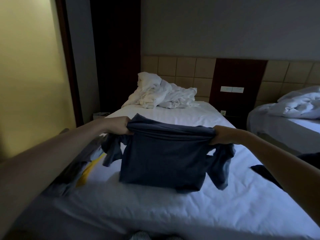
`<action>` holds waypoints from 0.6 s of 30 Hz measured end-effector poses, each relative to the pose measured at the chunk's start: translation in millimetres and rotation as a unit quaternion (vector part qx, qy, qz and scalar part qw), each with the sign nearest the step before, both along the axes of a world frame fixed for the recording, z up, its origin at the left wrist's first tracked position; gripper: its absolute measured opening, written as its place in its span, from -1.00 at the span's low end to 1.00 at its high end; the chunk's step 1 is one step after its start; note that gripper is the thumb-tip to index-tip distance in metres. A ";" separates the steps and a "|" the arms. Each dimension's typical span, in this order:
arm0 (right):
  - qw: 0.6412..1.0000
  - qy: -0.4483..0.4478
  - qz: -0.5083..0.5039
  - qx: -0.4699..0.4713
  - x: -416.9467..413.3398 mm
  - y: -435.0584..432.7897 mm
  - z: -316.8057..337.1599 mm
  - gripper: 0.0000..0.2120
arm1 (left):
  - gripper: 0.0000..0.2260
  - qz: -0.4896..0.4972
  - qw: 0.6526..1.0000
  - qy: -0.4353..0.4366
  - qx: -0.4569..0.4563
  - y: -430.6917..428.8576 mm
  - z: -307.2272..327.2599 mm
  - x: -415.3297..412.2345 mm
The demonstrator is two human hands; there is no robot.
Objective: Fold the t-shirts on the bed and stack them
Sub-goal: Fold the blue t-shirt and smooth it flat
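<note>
A dark blue t-shirt hangs doubled over above the white bed, its sleeves dangling at both sides and its lower edge touching the sheet. My left hand grips its upper left corner. My right hand grips the upper right corner, and the fold is stretched taut between them. A grey garment with a yellow print lies on the bed's left side, under my left forearm. Another dark garment lies at the right edge, partly hidden by my right arm.
A crumpled white duvet is piled at the head of the bed against the tiled headboard. A second bed with rumpled bedding stands to the right across a narrow gap. A wall runs along the left.
</note>
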State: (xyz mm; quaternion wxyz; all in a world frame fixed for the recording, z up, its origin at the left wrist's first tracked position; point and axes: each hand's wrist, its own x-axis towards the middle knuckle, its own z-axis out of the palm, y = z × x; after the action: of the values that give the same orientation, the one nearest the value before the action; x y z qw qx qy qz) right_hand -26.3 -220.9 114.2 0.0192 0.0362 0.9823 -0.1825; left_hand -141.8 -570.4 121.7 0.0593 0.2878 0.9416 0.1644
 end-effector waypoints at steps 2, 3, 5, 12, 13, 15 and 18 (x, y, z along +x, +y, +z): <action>0.997 -0.014 0.013 -0.072 4.1 -0.3 -7.1 -0.84 | -0.84 0.006 0.999 -0.040 0.035 -0.7 -6.2 1.4; 0.996 -0.022 0.019 -0.080 5.9 -0.3 -10.8 -0.83 | -0.89 0.005 0.997 -0.064 0.038 -0.9 -9.4 3.8; 0.997 -0.046 0.028 -0.055 6.6 0.5 -17.9 -0.79 | -0.96 0.000 0.991 -0.123 0.058 -2.1 -20.0 3.9; 0.996 -0.017 0.020 0.090 -27.8 2.3 -60.3 -0.80 | -0.82 -0.025 0.993 -0.079 -0.085 15.5 -72.8 -25.6; 0.993 0.007 0.006 0.120 -38.2 3.2 -67.2 -0.75 | -0.79 -0.007 0.996 -0.050 -0.078 20.6 -78.4 -34.3; 0.988 0.057 -0.040 0.136 -64.2 11.7 -76.3 -0.67 | -0.77 0.027 0.997 0.009 -0.077 31.3 -78.4 -54.6; 0.976 0.128 -0.100 0.148 -106.8 29.4 -69.2 -0.66 | -0.89 0.070 0.989 0.109 -0.074 52.8 -56.7 -91.6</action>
State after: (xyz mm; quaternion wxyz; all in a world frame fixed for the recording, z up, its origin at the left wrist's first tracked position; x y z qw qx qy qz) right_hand -133.0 -191.5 45.0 -0.1302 0.1129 0.9842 -0.0396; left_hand -233.4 -517.6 65.1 -0.0345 0.2325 0.9697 0.0661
